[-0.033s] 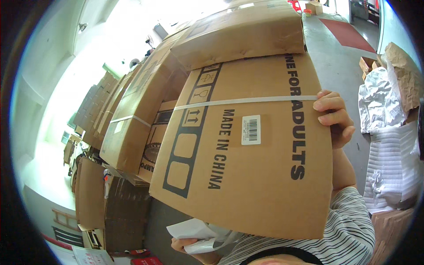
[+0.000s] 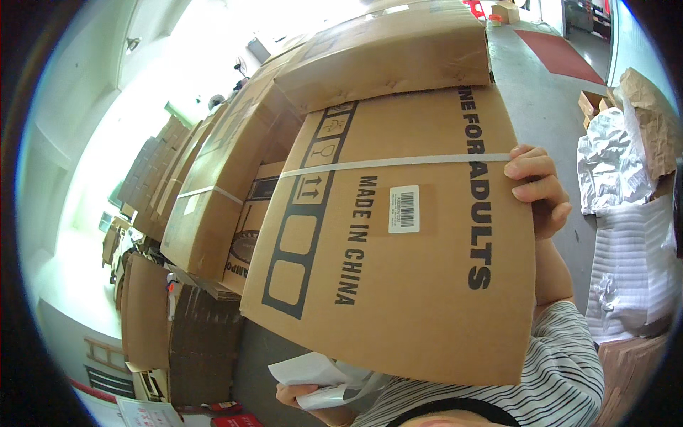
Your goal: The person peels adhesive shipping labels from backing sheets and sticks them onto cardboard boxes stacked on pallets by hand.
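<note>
A large brown cardboard carton [image 2: 427,306], with a white strap around it, black printing and a small white barcode label [image 2: 404,209], fills the middle of the view. My right hand [image 2: 539,191] grips the carton's right edge just where the strap crosses it, fingers curled over the front and the thumb hidden. Low on the left, below the carton, my left hand [image 2: 299,395] is closed on white label sheets [image 2: 309,371], whose loose shiny strip trails to the right. Part of that forearm shows beneath the strip.
Another carton [image 2: 391,60] lies across the top of the one I grip. To the left stand more strapped cartons [image 2: 206,192] and flattened cardboard [image 2: 203,341]. Silver wrapping [image 2: 612,160], white foam sheeting [image 2: 629,263] and brown paper [image 2: 647,121] are piled at right. A red mat [image 2: 558,55] lies on the floor farther back.
</note>
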Available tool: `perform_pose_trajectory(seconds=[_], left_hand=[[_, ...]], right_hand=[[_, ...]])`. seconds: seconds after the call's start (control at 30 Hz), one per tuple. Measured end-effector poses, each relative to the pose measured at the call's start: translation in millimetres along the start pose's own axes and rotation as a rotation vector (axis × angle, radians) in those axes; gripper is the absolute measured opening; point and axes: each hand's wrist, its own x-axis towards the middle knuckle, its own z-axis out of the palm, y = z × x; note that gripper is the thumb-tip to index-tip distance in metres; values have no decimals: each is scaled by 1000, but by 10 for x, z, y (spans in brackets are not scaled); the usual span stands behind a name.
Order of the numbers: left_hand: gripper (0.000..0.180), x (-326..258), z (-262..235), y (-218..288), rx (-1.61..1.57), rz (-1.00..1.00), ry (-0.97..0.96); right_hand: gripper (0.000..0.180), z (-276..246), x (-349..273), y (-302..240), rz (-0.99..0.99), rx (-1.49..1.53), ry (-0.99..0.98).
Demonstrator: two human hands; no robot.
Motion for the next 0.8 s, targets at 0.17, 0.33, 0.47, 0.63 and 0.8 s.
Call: perform_pose_trajectory(seconds=[0.17,0.33,0.47,0.63,0.8], left_hand=[[21,-30,-78,12,-4,4,0],[21,-54,-76,13,-9,24,-17],[20,-65,-55,44,1,69,-25],[20,-178,-65,125,-22,145,-49],[19,-514,-113,412,4,207,-24]], right_hand=[[65,-6,-10,-7,2,1,-10],[65,-67,-22,2,-14,-15,-32],[65,-79,-30,15,6,-31,-42],[60,-90,31,73,23,-13,-68],[39,-161,0,2,37,83,-55]])
